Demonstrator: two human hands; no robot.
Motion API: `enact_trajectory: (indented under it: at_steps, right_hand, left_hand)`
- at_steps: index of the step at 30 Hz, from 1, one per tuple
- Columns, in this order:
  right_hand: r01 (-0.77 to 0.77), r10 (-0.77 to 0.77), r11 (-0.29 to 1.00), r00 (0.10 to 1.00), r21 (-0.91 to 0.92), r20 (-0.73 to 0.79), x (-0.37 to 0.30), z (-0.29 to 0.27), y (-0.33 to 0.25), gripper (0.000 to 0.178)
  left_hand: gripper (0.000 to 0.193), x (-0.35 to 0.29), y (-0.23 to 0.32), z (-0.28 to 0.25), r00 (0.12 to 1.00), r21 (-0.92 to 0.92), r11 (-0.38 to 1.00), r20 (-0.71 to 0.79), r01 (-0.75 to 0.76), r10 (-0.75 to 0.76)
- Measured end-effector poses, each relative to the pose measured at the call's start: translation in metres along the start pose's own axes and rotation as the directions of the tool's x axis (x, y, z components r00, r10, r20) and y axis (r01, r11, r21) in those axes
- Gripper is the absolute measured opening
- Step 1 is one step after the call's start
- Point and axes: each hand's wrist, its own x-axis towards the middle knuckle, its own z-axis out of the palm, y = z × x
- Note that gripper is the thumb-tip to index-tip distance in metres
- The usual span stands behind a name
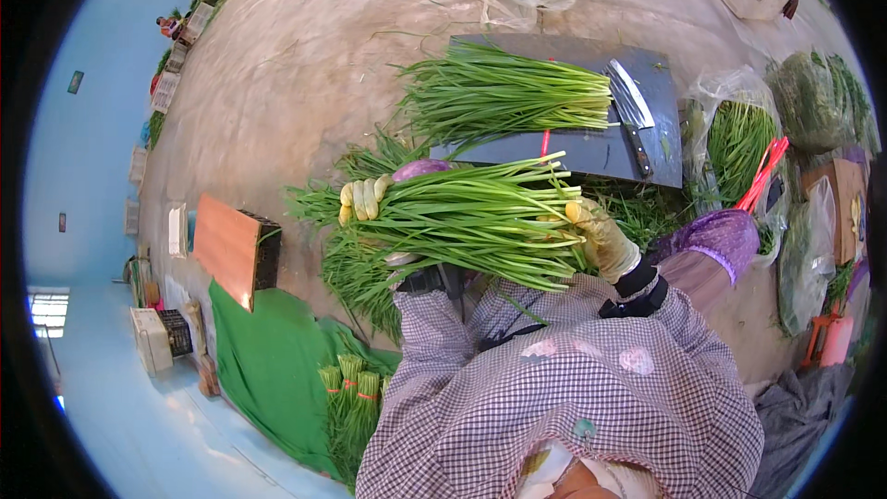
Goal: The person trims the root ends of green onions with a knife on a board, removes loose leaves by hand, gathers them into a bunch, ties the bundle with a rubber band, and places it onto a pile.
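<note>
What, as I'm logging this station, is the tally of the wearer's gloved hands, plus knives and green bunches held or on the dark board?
Gloved hands: 2 (left hand, right hand)
Knife on dark board: 1
Green bunches: 2 (held bunch, board bunch)
Total: 5

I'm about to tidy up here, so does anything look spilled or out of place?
Yes, a little: loose greens lie tangled just past the near edge of the dark board, messier than the held stalks. An uncovered knife also stands out, lying close beside the bundle on that board.
</note>
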Motion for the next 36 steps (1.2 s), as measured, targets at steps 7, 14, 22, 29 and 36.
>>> enact_trajectory:
  at_steps: [7,14,22,29,36]
  right_hand:
    - [-0.006,-0.003,0.999,0.983,-0.045,-0.186,-0.011,0.010,0.005,0.050]
    - [0.301,-0.297,0.954,0.944,0.008,-0.145,-0.027,-0.030,-0.027,0.050]
    - [0.152,-0.088,0.768,0.987,-0.622,0.133,0.034,-0.004,0.016,0.041]
    - [0.114,-0.128,0.977,0.989,-0.182,-0.070,0.029,-0.001,0.009,0.018]
    - [0.199,-0.216,0.967,0.971,-0.159,-0.099,-0.001,-0.022,-0.027,0.024]
  left_hand:
    - [0.013,-0.012,-0.004,0.010,0.986,0.104,0.994,-0.168,0.029,-0.011]
    - [0.017,-0.011,0.014,0.012,0.965,0.171,0.971,-0.177,-0.164,0.194]
    - [0.005,-0.003,0.021,0.013,0.956,0.182,0.983,-0.289,0.000,0.053]
    - [0.019,0.003,0.030,0.013,0.984,0.182,0.983,-0.173,-0.013,0.045]
    - [0.014,-0.002,0.037,0.009,0.957,0.284,0.957,-0.256,-0.062,0.138]
